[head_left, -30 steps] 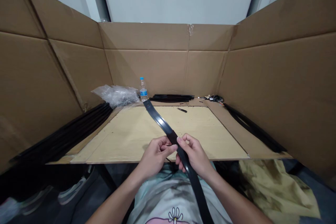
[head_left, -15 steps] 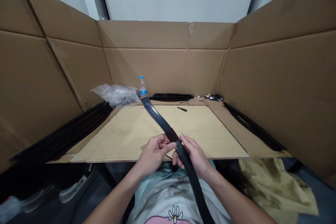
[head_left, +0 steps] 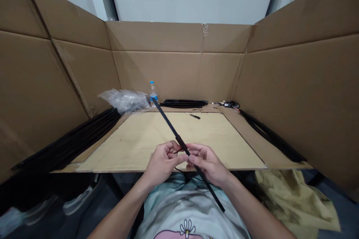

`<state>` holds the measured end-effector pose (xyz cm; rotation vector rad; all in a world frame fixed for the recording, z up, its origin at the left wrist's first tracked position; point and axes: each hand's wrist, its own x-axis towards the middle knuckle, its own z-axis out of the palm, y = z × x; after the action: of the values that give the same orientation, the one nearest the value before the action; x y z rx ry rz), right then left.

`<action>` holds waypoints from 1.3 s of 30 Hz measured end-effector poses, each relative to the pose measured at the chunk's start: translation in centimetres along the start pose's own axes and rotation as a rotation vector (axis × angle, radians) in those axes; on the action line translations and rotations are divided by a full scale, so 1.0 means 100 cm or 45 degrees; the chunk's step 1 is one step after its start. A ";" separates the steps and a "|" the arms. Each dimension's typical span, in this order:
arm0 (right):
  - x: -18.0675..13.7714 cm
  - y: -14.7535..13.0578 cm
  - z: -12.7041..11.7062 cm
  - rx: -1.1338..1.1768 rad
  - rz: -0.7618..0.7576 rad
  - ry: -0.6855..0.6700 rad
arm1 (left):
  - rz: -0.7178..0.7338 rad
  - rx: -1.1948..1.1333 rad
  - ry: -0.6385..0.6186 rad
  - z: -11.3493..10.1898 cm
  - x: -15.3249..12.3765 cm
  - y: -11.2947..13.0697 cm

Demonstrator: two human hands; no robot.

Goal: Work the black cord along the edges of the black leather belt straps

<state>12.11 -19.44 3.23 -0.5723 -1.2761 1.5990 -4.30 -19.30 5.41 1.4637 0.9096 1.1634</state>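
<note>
A long, narrow black strip (head_left: 167, 120) slants from near the water bottle down to my shirt, turned so its thin edge faces me. A thicker dark band (head_left: 181, 142) wraps round it just above my fingers. My left hand (head_left: 162, 161) is closed with thumb and fingers pinching at the strip's middle. From the other side my right hand (head_left: 210, 164) grips the strip too, its thumb close to the left thumb. A thin black cord (head_left: 179, 170) hangs below my fingers; where it begins is hidden.
Black strips are piled along the left side (head_left: 84, 138), at the back (head_left: 183, 103) and on the right (head_left: 272, 138). A clear plastic bag (head_left: 123, 101), a water bottle (head_left: 153, 91), a small black cutter (head_left: 194, 116) and tangled dark wires (head_left: 230, 104) lie farther back. Cardboard walls (head_left: 179, 71) surround the board.
The strip has been rolled in my hands, from its broad face toward me to its thin edge. My right thumb has come over onto the strip beside my left thumb.
</note>
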 end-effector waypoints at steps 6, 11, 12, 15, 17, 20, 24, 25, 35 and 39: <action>-0.003 0.001 0.001 -0.041 0.167 -0.116 | -0.045 -0.187 -0.189 -0.001 0.000 0.000; -0.010 -0.009 -0.003 -0.071 0.276 -0.420 | 0.000 -0.235 -0.174 -0.007 0.001 0.006; -0.011 -0.009 -0.003 -0.087 0.248 -0.419 | 0.012 -0.228 -0.161 -0.008 0.002 0.006; -0.010 -0.008 0.004 -0.195 0.148 -0.241 | 0.036 -0.163 -0.037 -0.009 0.004 0.004; -0.009 -0.006 0.010 -0.281 0.094 -0.053 | 0.036 -0.106 0.092 -0.010 0.006 0.001; -0.008 -0.005 0.016 -0.294 0.058 0.105 | 0.049 -0.031 0.221 -0.010 0.009 -0.005; -0.004 -0.002 0.013 -0.151 0.032 0.164 | 0.120 0.030 0.293 -0.011 0.013 -0.011; -0.003 0.000 0.012 -0.112 0.036 0.175 | 0.134 0.039 0.301 -0.011 0.013 -0.012; -0.002 0.006 0.010 -0.135 0.115 0.032 | 0.038 -0.144 0.090 -0.005 0.008 -0.002; -0.002 0.003 0.009 -0.163 0.032 0.050 | 0.044 -0.125 0.184 -0.006 0.008 -0.001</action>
<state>11.33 -20.07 3.27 -0.6988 -1.3536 1.5271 -4.72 -18.38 5.49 1.3339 0.9151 1.3349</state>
